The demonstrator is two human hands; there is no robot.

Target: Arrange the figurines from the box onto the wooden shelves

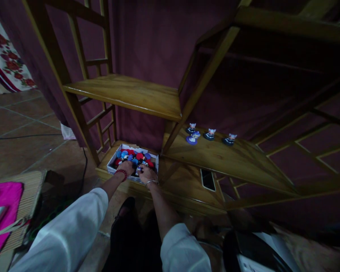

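A white cardboard box [113,170] stands on the lowest shelf, filled with small figurines on red, blue and purple round bases. My right hand [147,175], with a bracelet at its wrist, reaches in at the front right. Its fingers are closed on a small purple-and-white figurine [138,169]. Beside it, my left hand [126,167], wearing a red beaded bracelet, dips in among the figurines with fingers curled down. What its fingertips hold, if anything, is hidden. On the shelf to the right stand several figurines, among them one with a purple base [192,139].
The wooden shelf unit [124,90] has a board above the box and slanted posts. A phone [207,180] lies on the low shelf at right. At left are a stool [31,196] with a pink cloth [10,200] and a cable on the tiled floor.
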